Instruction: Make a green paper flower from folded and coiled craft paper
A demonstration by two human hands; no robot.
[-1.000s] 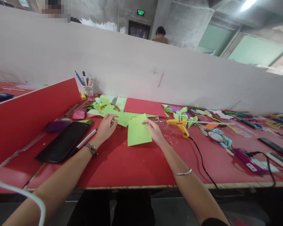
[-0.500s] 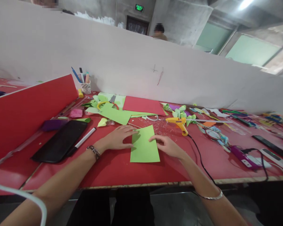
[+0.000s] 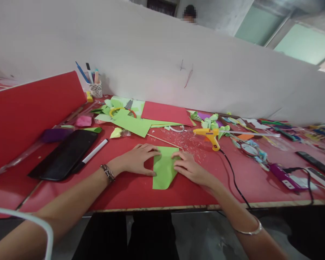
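Folding the smooth, thin green paper sheet (image 3: 162,173) seemed in hand, near the middle of the worktop's (image 3: 130,196) front edge; the next move called for aligned edges. The left hand (image 3: 137,159) had its grip spread at the sheet's left side; whether the right hand (image 3: 191,168) pinched the curved right side could not be told.

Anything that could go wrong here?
Two risks, I'd say. The green sheet is curling at its lower right corner by the right hand, so it might crease crooked, or skew if the left hand at its left edge slips. The black cord runs near the right forearm; a snag could drag the yellow glue gun.
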